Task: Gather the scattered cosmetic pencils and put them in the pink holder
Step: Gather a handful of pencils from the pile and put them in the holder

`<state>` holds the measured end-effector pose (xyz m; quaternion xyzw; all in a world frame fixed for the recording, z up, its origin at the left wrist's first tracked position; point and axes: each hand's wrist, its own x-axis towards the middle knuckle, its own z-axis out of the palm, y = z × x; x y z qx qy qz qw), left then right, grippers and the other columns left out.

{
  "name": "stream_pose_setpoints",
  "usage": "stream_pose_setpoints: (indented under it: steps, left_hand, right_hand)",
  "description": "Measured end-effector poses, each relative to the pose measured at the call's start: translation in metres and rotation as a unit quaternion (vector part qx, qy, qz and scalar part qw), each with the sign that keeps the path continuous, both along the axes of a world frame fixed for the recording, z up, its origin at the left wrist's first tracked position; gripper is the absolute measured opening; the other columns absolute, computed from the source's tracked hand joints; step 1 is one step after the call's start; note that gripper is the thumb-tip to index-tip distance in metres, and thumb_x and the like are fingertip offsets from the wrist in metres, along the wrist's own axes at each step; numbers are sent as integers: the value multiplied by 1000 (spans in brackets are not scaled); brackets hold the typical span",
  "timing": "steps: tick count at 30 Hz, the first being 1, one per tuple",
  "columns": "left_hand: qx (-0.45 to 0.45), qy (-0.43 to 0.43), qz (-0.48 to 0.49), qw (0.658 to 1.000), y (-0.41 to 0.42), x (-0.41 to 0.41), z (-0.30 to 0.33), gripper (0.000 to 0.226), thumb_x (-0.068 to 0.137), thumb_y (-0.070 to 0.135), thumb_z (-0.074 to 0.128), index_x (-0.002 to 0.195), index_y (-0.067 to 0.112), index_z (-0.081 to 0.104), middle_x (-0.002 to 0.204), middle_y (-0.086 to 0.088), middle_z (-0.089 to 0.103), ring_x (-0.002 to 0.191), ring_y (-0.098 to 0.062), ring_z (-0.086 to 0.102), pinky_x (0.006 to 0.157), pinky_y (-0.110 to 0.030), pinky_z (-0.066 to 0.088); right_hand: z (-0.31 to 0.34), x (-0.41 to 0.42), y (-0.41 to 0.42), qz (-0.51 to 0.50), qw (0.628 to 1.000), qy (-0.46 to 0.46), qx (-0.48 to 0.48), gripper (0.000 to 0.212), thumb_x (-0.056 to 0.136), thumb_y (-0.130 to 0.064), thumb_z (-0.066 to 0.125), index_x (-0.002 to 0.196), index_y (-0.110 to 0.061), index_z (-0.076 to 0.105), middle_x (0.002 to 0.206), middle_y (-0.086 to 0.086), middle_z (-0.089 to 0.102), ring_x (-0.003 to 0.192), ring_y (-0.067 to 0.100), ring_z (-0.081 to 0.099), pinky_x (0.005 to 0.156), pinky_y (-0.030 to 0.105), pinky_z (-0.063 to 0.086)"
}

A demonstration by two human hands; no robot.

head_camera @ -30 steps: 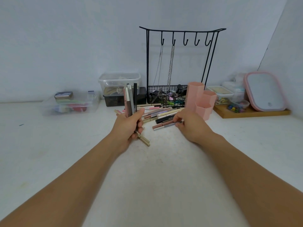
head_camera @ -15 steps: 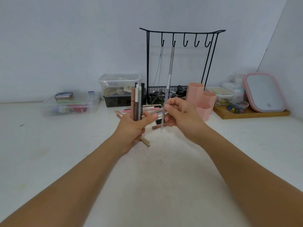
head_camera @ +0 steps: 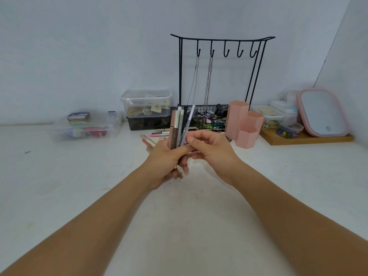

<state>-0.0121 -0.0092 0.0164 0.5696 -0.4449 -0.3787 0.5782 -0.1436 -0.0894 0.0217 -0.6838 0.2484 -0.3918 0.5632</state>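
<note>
Pencils (head_camera: pixel 177 127) stand upright in a bundle clenched in my left hand (head_camera: pixel 166 156), while my right hand (head_camera: pixel 209 145) pinches a silver pencil (head_camera: pixel 188 124) against that bundle. More loose pencils (head_camera: pixel 153 137) lie on the table (head_camera: pixel 79 186) behind, short of the pink holder (head_camera: pixel 244 124). My right fingers hide the contact, so I can't say whether the left hand already has it. If I let go too soon it could slide out, or the fanned bundle could splay and drop.
</note>
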Motion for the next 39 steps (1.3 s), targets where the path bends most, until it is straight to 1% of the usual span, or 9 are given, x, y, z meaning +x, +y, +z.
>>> stream_pose_setpoints:
  steps: [3,7,10,16,21,28,32,35,39]
  left_hand:
    - [-10,18,28,999,-3,6,0,13,98,22,67,91,15,59,54,2,48,43,-12,44,36,-20,28]
    - [-26,81,58,995,-5,15,2,17,98,28,67,94,19,54,57,4,44,46,-9,38,35,-18,25]
    - [-28,97,59,993,-5,19,1,18,98,33,67,100,19,54,60,3,44,47,-9,38,36,-18,26]
    - [2,88,114,990,-6,22,2,45,89,49,72,72,22,41,50,5,34,49,-13,31,41,-21,24]
    - [24,101,134,985,-6,22,3,47,92,47,70,69,21,40,48,4,36,45,-12,33,37,-20,23]
    - [21,96,118,988,-3,18,6,39,97,46,64,73,19,50,47,8,32,43,-10,30,36,-19,25]
    - [4,70,74,995,-2,13,5,32,100,41,60,83,14,61,50,5,31,45,-12,27,37,-18,24]
    - [-4,64,38,997,-1,8,2,30,96,41,66,89,12,66,53,4,29,45,-11,24,36,-18,24]
    - [-15,62,-15,998,2,4,1,28,81,37,81,67,20,62,50,5,33,44,-12,23,44,-25,25]
  right_hand:
    - [-5,-15,-19,-116,971,128,-166,13,95,-14,66,107,-16,72,98,-3,70,72,1,62,67,19,49]
    - [-19,-32,-47,-154,890,313,-294,23,94,-12,66,116,-17,68,112,-1,68,97,12,59,93,31,51]
    - [-20,-34,-52,-135,873,342,-320,23,93,-13,67,116,-17,67,113,-2,66,97,10,55,92,31,49]
    - [-17,-31,-52,-115,842,384,-361,16,95,-17,63,110,-20,69,105,-5,55,97,17,57,86,35,50]
    - [-15,-32,-52,-100,831,406,-367,8,97,-20,62,100,-22,69,105,-3,51,93,18,54,80,34,49]
    - [-7,-29,-46,-135,928,232,-259,6,100,-16,57,95,-16,61,80,-3,58,67,10,51,60,22,40]
    - [3,-20,-30,-93,986,78,-111,7,101,-11,55,101,-9,61,78,9,65,58,8,59,58,22,51]
    - [8,-11,-15,-20,999,-27,-8,6,99,-4,57,100,-7,62,76,8,70,62,16,64,63,28,58]
    - [15,-3,1,17,997,-72,23,6,96,1,61,100,-2,63,81,14,73,69,22,65,61,27,56]
